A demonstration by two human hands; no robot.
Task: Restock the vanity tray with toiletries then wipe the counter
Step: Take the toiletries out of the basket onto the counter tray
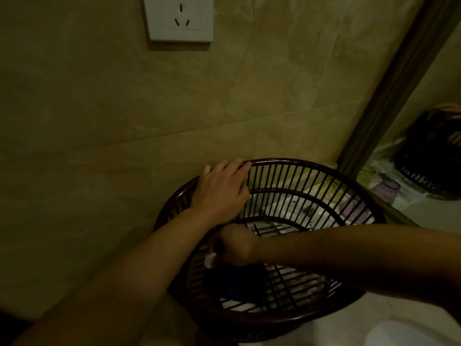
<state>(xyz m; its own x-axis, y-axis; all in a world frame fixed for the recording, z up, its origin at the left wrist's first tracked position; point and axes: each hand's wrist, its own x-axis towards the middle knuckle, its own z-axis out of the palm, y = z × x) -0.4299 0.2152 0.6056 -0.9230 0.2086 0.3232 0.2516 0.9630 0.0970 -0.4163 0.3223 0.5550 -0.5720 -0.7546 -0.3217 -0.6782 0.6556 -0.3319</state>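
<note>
A dark brown slatted basket-like vanity tray (311,166) stands tilted against the beige tiled wall on a pale counter. My left hand (222,188) rests on its far left rim, fingers curled over the bars, holding it. My right hand (235,245) reaches inside the tray from the right, closed in a fist around something small and white (210,260); what it is cannot be made out. A dark blue object (237,283) lies on the tray's bottom just below that hand. The light is dim.
A white wall socket (180,18) sits high on the wall. A framed mirror (404,78) runs along the right and reflects the tray. Behind the bars, wrapped toiletries in yellow-green (333,187) and purple (354,207) lie on the counter. A white object (409,333) is at bottom right.
</note>
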